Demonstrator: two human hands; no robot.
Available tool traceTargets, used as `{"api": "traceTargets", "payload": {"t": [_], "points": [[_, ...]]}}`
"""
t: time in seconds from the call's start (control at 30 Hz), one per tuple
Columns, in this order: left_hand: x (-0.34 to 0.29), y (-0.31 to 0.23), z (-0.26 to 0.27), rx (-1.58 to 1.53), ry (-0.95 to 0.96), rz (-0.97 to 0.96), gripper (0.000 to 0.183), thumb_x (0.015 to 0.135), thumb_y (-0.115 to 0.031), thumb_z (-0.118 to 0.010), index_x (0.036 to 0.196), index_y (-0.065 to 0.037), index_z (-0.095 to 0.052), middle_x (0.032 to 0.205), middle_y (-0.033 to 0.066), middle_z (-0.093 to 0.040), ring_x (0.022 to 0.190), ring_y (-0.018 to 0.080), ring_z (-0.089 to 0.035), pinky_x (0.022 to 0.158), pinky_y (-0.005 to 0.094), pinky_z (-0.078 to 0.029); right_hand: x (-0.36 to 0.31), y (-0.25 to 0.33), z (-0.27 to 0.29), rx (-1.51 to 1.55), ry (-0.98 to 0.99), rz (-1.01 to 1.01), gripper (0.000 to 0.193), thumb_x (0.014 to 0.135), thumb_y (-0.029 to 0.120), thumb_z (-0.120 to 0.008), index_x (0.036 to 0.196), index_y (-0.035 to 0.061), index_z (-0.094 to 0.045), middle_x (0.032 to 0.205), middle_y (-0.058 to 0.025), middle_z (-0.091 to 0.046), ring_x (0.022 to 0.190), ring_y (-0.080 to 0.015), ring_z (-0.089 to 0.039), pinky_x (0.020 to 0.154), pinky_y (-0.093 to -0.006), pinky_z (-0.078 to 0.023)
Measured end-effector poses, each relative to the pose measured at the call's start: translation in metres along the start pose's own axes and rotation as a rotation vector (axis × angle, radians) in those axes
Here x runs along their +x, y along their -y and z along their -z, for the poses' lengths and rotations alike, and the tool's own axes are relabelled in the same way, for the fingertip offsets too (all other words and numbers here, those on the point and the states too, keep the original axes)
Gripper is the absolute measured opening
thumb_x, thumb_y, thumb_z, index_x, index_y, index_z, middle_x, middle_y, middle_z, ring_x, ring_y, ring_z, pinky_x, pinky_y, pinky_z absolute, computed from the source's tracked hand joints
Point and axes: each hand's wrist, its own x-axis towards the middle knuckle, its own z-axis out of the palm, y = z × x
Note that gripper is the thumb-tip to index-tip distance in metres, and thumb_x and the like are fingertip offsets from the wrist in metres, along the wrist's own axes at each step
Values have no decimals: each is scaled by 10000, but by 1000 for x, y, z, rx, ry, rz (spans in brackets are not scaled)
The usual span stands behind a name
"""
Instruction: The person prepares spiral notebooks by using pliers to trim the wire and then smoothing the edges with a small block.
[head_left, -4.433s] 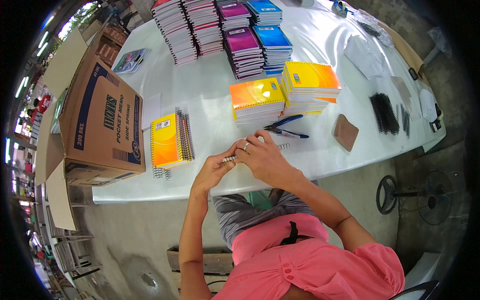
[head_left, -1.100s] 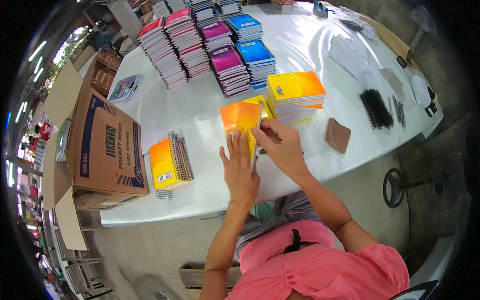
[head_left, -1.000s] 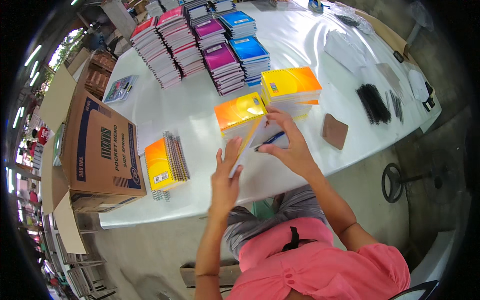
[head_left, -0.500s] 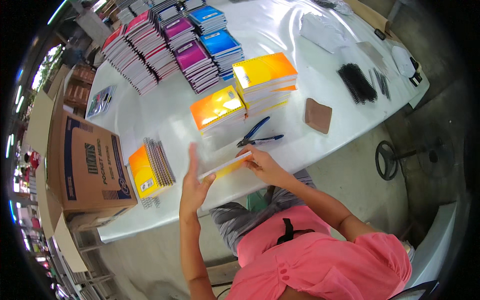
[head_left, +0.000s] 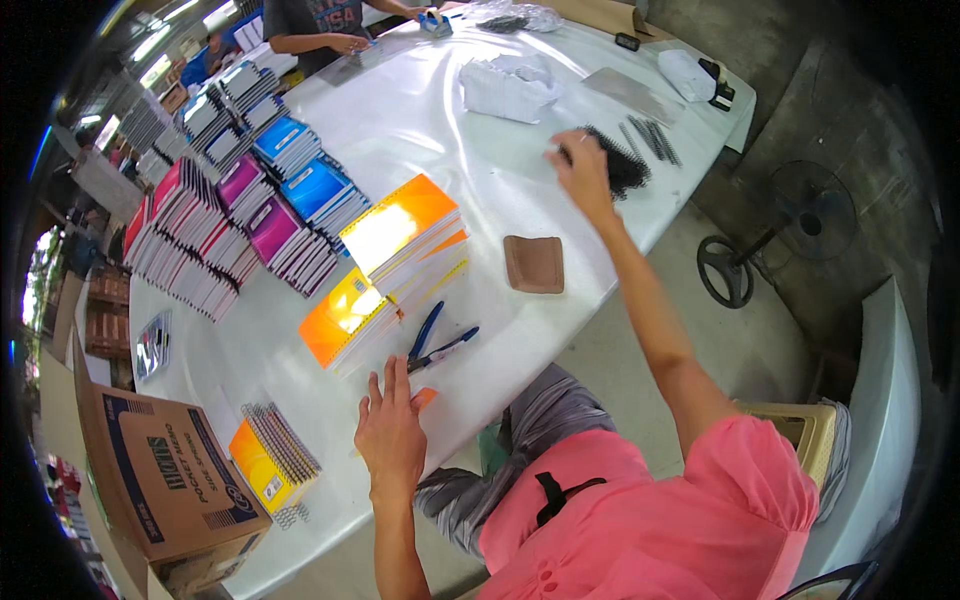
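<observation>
My left hand (head_left: 390, 430) lies palm down near the table's front edge, fingers spread. Beneath it is a small notebook (head_left: 425, 398); only an orange corner shows clearly and the rest is covered. Farther right, my right hand (head_left: 585, 178) reaches to a pile of black wire spirals (head_left: 627, 172). Its fingers bend down at the pile's left side, slightly blurred, and whether they grip a spiral is not visible. Blue-handled cutting pliers (head_left: 430, 340) lie just beyond my left hand. Behind them stand a taller stack (head_left: 405, 230) and a lower stack (head_left: 345, 320) of orange-yellow notebooks.
Spiral-bound yellow notebooks (head_left: 272, 455) sit beside a cardboard box (head_left: 170, 465) at left. Stacked red (head_left: 185, 195), purple (head_left: 275, 225) and blue (head_left: 325, 195) notebooks rise at far left. A brown pad (head_left: 534, 264) and white plastic bag (head_left: 510, 88) lie beyond. Another person's hands (head_left: 348, 44) work across the table.
My right hand has let go of the notebook and moved far right to the black spirals. My left hand now lies spread over the notebook, which is down on the table. The view has shifted.
</observation>
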Motion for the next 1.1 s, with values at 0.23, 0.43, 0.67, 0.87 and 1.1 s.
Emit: {"api": "traceTargets", "payload": {"t": [0.23, 0.43, 0.67, 0.87, 1.1], "points": [[-1, 5, -7, -37, -20, 12, 513, 976, -233, -521, 1460, -162, -366, 1413, 103, -520, 1295, 364, -488, 964, 458, -479, 37, -103, -22, -577, 254, -185, 322, 803, 256, -746, 1035, 44, -676, 1126, -149, -627, 1096, -350, -578, 876, -514, -467], [1, 3, -7, -66, -45, -34, 525, 966, -228, -538, 1459, -151, -374, 1339, 161, -571, 1219, 385, -548, 916, 467, -498, 54, -121, -1, -474, 268, 30, 109, 826, 135, -674, 810, 28, -681, 905, -167, -650, 860, -366, -634, 753, -472, -495], [-6, 12, -6, -90, -78, 49, 562, 953, -240, -564, 1469, -148, -364, 1297, 232, -576, 1155, 410, -577, 897, 466, -499, 51, -6, 16, -179, 212, 320, 131, 819, 79, -657, 935, 82, -717, 925, -117, -662, 878, -310, -624, 763, -432, -503], [4, 13, -14, -81, -123, -49, 557, 946, -336, -573, 1444, -146, -412, 1250, 184, -621, 1185, 369, -570, 907, 450, -495, -90, 167, 44, 787, 790, 109, 272, 785, -10, -709, 1036, 92, -726, 964, -74, -647, 885, -228, -622, 780, -342, -497], [1, 15, -6, -83, -83, -29, 544, 952, -320, -557, 1447, -153, -407, 1275, 155, -613, 1190, 372, -565, 915, 447, -488, -127, 193, 7, 1052, 990, 77, 291, 754, -91, -710, 1015, 38, -710, 935, -74, -598, 825, -225, -590, 727, -326, -491]]}}
